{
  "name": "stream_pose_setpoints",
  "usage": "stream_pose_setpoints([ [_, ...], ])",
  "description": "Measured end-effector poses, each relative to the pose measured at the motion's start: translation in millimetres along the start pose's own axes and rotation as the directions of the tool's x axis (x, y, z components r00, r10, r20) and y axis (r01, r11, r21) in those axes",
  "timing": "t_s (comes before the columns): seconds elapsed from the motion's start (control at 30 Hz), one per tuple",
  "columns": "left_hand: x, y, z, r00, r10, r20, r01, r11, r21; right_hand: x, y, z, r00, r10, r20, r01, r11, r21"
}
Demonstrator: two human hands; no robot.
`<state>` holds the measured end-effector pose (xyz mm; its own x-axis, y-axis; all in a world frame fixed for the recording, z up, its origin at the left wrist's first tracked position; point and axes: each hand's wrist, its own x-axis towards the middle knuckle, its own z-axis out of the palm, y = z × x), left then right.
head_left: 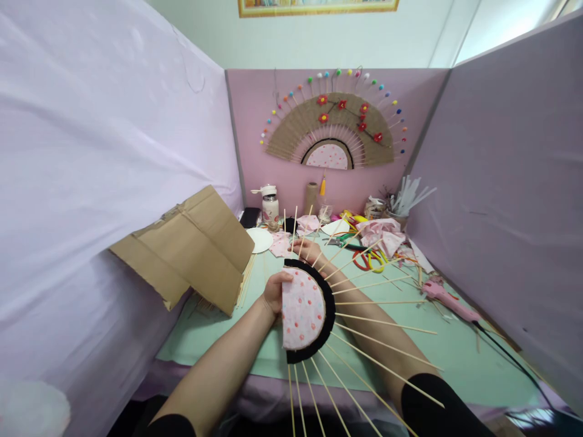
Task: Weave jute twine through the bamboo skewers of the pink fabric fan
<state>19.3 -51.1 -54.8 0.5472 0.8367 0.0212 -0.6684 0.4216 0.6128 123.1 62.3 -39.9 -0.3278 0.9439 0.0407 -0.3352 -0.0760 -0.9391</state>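
the half-round fan (303, 309) is above the front part of the desk (483, 370), with its straight edge to the left. the fingers of the left hand (274, 292) are clamped on this edge, the thumb over the pink face. from the black rim (330, 306) spread thin sticks (378, 302); the lowest ones reach past the near desk edge. the right hand (307, 250) is among the upper sticks, but i cannot tell if its fingers close on one. at right, one stick tip comes near the glue gun (449, 300), so the room is narrow there. the cardboard (195, 243) is at left, apart from the fan.
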Motion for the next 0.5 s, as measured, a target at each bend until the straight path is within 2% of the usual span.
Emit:
stream_pose_setpoints([
  [0.13, 0, -2, 2.2, 0.997, -0.065, -0.034, 0.065, 0.998, -0.014, -9, 3, 5, 0.995, 0.037, 0.088, -0.032, 0.998, -0.055],
  [0.23, 2, -3, 7.2, 0.990, -0.090, -0.105, 0.088, 0.996, -0.021, -11, 0, 4, 0.996, 0.026, 0.084, -0.022, 0.998, -0.057],
  [0.33, 5, -5, 12.6, 0.985, -0.061, -0.162, 0.062, 0.998, 0.001, -9, -2, 0, 1.000, 0.002, 0.016, -0.001, 0.999, -0.040],
  [0.5, 8, -7, 20.0, 0.985, 0.050, -0.163, -0.049, 0.999, 0.014, -2, -2, -16, 0.998, -0.044, -0.037, 0.044, 0.999, 0.002],
])
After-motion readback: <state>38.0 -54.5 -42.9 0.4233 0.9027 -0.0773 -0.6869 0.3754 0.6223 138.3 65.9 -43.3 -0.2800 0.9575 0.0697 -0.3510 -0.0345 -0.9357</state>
